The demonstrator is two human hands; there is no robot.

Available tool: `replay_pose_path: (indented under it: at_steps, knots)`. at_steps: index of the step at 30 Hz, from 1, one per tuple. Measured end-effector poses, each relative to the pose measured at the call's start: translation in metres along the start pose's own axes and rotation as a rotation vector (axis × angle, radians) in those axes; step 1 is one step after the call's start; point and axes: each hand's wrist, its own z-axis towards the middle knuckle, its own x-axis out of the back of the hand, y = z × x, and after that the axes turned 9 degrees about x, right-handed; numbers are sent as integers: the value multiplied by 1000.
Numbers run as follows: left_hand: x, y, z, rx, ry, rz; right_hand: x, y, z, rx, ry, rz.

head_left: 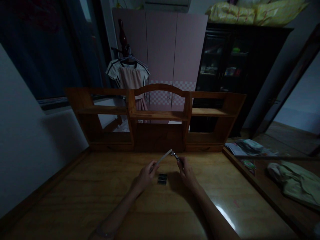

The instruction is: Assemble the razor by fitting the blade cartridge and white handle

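Note:
My left hand (146, 175) is closed around the lower end of a slim pale stick (163, 156), long and slightly bent at its tip. In my right hand (186, 171) is what looks like a razor (176, 156), with a shiny metal neck and a dark grip. The stick's tip meets the razor's head, or lies very close to it; I cannot tell which. Between my forearms, a small dark block (162, 179) with several stripes lies flat on the wooden desk (100, 190). Dim light hides its details.
A wooden shelf unit (160, 115) stands along the desk's far edge. On the right, beyond the raised desk edge, lie a pale green cloth (297, 181) and some papers (242, 148). A white wall (22, 143) borders the left side. Behind are pink wardrobes (162, 50).

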Motion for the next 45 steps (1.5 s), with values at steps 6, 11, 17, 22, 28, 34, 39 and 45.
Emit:
replay_pose_path:
  at_steps: [6,11,17,22,28,34,39,45]
  knots:
    - [1,0,0,7,44,1,-1,2,-1,-9,3,-2]
    - [2,3,-2,0,36,16,-2,0,-1,-9,18,-2]
    - [4,4,-2,-9,66,-29,-1,-1,-1,-8,0,15]
    - [2,2,-1,1,46,12,-2,2,-1,-17,3,-19]
    - [2,0,-1,-21,35,23,-3,3,-1,-26,4,-20]
    - [2,0,-1,10,42,61,-1,0,-1,-25,-5,-24]
    - [3,2,-2,8,21,66,-1,3,-1,-9,10,-42]
    - [3,-3,0,-4,28,42,-1,1,-1,-13,23,-38]
